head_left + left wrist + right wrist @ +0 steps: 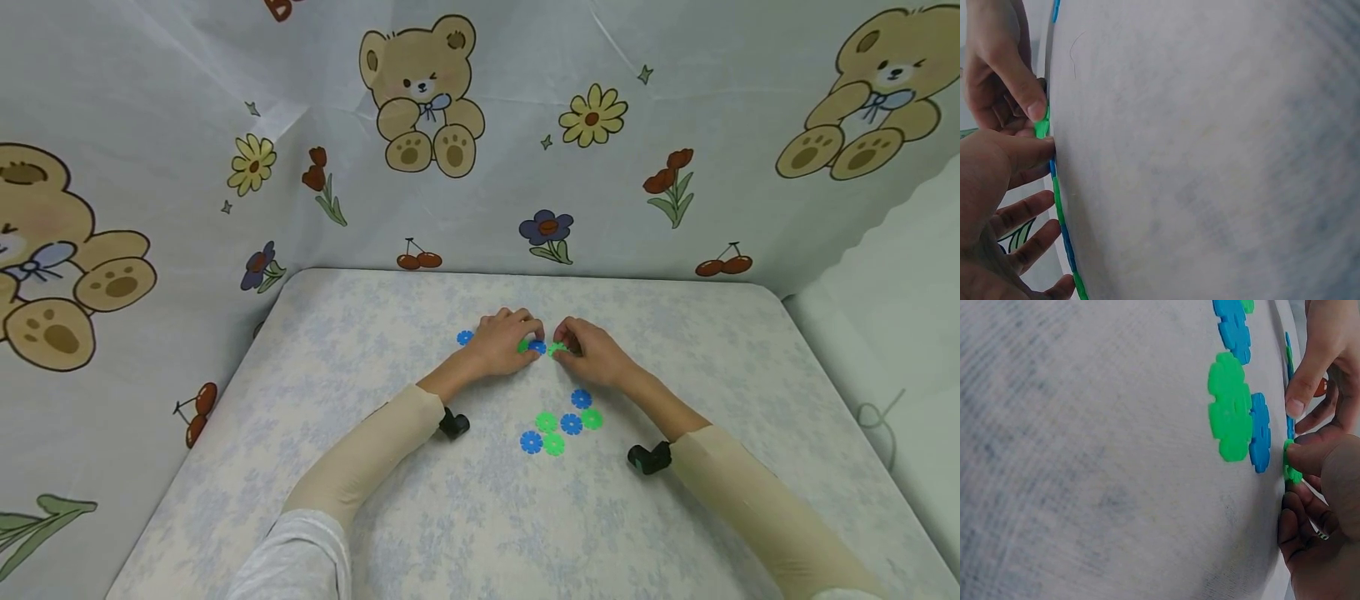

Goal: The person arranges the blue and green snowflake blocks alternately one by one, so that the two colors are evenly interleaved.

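Note:
The left hand [504, 342] pinches a blue notched disc [537, 346] between thumb and finger. In the left wrist view that disc belongs to a row of alternating green [1058, 199] and blue [1067, 245] discs under the spread fingers. Close on its right, the right hand [596, 354] pinches a green disc [557, 348]; in the right wrist view this green disc [1292, 464] meets the end of the blue one [1290, 427]. Whether the two are locked together I cannot tell.
Nearer the person lie several loose blue [572, 424] and green [553, 444] discs on the pale patterned table [420, 517]. A blue disc [465, 337] shows left of the left hand. Behind the table hangs a curtain [495, 225] printed with bears and flowers.

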Motion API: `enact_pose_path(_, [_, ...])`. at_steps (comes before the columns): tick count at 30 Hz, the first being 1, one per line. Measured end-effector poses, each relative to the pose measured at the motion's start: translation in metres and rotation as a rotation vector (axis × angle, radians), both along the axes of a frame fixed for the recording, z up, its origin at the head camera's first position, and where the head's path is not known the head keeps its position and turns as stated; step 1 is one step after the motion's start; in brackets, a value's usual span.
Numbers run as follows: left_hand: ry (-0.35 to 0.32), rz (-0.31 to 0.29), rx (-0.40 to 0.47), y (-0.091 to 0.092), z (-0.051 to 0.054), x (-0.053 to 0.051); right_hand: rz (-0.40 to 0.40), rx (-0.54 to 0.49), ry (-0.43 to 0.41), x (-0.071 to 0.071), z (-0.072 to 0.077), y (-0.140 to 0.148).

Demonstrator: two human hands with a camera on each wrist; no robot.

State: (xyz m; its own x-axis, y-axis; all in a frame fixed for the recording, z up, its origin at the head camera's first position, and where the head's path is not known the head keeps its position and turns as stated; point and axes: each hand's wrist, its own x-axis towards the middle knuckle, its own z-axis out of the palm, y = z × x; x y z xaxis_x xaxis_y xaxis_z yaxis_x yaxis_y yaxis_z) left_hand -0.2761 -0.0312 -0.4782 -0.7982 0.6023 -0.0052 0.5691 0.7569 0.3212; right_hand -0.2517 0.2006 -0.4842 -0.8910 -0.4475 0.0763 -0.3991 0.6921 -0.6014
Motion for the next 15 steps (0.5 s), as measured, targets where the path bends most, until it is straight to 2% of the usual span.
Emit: enact_pose_path(15, [0.004,-0.001,-0.014,0.0001,-0.0005,-0.0013,-0.043,-0.002,-0.035,0.0011,-0.0034,0.0004])
